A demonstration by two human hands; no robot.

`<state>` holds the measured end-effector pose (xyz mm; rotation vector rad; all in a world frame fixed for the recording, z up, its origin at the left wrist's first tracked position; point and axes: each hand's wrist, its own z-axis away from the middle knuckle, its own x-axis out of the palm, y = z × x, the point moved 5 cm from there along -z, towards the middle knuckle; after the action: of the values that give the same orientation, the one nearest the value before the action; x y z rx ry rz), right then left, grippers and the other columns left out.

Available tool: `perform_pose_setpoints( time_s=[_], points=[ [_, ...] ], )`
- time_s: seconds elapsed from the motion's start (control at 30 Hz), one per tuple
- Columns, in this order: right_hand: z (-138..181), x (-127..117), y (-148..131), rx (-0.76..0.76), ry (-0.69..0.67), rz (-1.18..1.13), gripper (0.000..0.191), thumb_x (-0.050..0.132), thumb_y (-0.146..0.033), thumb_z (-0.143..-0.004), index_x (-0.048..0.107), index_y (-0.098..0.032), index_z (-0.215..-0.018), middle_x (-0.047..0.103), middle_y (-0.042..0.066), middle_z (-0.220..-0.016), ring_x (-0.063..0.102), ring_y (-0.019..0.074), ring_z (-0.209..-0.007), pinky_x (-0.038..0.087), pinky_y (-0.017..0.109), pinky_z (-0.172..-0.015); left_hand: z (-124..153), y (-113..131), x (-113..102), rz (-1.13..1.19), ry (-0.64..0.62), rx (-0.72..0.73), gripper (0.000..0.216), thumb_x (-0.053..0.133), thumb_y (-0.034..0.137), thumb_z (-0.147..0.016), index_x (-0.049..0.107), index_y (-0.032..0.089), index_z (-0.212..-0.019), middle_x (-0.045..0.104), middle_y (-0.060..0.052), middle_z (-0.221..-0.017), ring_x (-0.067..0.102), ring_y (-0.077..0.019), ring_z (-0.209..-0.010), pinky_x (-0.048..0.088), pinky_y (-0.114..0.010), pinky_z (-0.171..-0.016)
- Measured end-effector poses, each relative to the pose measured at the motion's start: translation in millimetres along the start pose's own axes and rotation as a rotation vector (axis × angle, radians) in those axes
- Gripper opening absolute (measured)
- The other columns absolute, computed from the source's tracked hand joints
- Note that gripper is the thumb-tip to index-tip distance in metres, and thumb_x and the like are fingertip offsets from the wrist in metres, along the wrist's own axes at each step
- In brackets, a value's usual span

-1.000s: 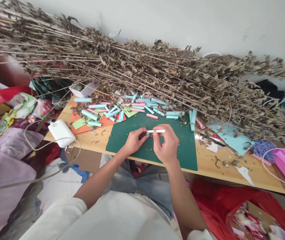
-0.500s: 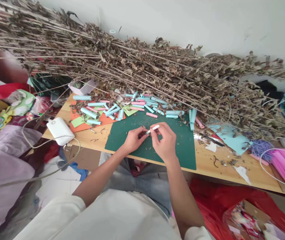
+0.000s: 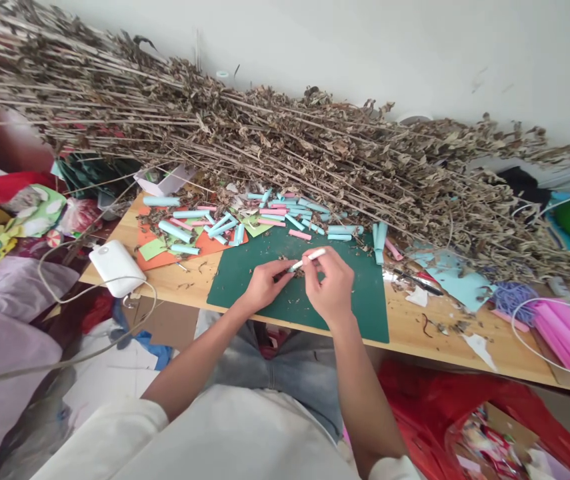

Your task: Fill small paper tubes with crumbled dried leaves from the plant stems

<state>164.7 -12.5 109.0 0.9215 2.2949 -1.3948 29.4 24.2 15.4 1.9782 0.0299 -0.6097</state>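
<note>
Both hands meet over a dark green cutting mat (image 3: 359, 300) on a wooden table (image 3: 415, 330). My right hand (image 3: 332, 287) pinches a small white paper roll (image 3: 309, 257), which points up and to the right. Fingers of my left hand (image 3: 263, 283) are closed on the roll's lower left end. Bits of dry leaf lie on the mat around the hands. Behind them lie several light blue rolls (image 3: 179, 231) and pink rolls (image 3: 299, 235), some on orange paper (image 3: 149, 237).
A long heap of dry stalks and leaves (image 3: 315, 147) covers the back of the table. A white power adapter (image 3: 116, 268) with its cable sits at the left edge. Pink tubes (image 3: 567, 330), blue paper (image 3: 457, 283) and a pen (image 3: 417, 280) lie right. A red bag (image 3: 465, 407) is below.
The white roll has tilted from lying level to pointing up and right between my fingers. Both hands have stayed over the mat, shifting only slightly.
</note>
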Motion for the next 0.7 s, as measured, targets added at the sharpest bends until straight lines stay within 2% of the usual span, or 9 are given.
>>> perform_pose_setpoints(
  time_s=[0.13, 0.33, 0.5, 0.6, 0.7],
  points=[
    [2.0, -13.5, -2.0, 0.005, 0.166, 0.001, 0.009, 0.051, -0.024, -0.093, 0.059, -0.022, -0.090, 0.064, 0.006, -0.090, 0.064, 0.0150, -0.074, 0.056, 0.027, -0.065, 0.4, 0.7, 1.3, -0.037, -0.007, 0.059, 0.033, 0.057, 0.027, -0.094, 0.065, 0.020, -0.125, 0.072, -0.008, -0.107, 0.068, -0.0170, -0.092, 0.053, -0.027, -0.083],
    [4.4, -6.1, -1.7, -0.045, 0.085, -0.084, 0.009, 0.052, -0.022, -0.092, 0.060, -0.021, -0.093, 0.065, 0.006, -0.093, 0.066, 0.0155, -0.079, 0.057, 0.027, -0.066, 0.3, -0.7, 2.6, -0.031, -0.013, 0.078, 0.023, 0.056, 0.028, -0.095, 0.071, 0.017, -0.107, 0.072, -0.008, -0.099, 0.068, -0.0174, -0.090, 0.053, -0.028, -0.083],
    [6.9, -6.6, 3.6, -0.028, 0.107, -0.041, 0.008, 0.052, -0.021, -0.092, 0.060, -0.021, -0.091, 0.064, 0.006, -0.090, 0.065, 0.0153, -0.075, 0.057, 0.027, -0.066, 0.4, 0.1, 1.2, -0.053, -0.018, 0.061, 0.036, 0.054, 0.028, -0.096, 0.062, 0.021, -0.130, 0.071, -0.008, -0.102, 0.067, -0.0164, -0.089, 0.053, -0.028, -0.080],
    [8.0, -8.4, 4.6, -0.019, 0.135, -0.051, 0.007, 0.053, -0.021, -0.092, 0.060, -0.021, -0.092, 0.064, 0.006, -0.090, 0.065, 0.0153, -0.074, 0.057, 0.027, -0.065, 0.3, 0.8, 1.1, -0.061, -0.019, 0.059, 0.036, 0.053, 0.029, -0.096, 0.062, 0.020, -0.130, 0.071, -0.008, -0.102, 0.067, -0.0163, -0.087, 0.053, -0.027, -0.078],
    [9.4, -7.9, 3.1, -0.037, 0.146, -0.081, 0.008, 0.053, -0.021, -0.092, 0.061, -0.021, -0.094, 0.065, 0.007, -0.092, 0.066, 0.0162, -0.079, 0.058, 0.028, -0.066, -0.1, 1.1, 1.5, -0.042, -0.019, 0.069, 0.030, 0.054, 0.029, -0.095, 0.067, 0.019, -0.120, 0.072, -0.009, -0.102, 0.067, -0.0171, -0.088, 0.054, -0.028, -0.080]
  ],
)
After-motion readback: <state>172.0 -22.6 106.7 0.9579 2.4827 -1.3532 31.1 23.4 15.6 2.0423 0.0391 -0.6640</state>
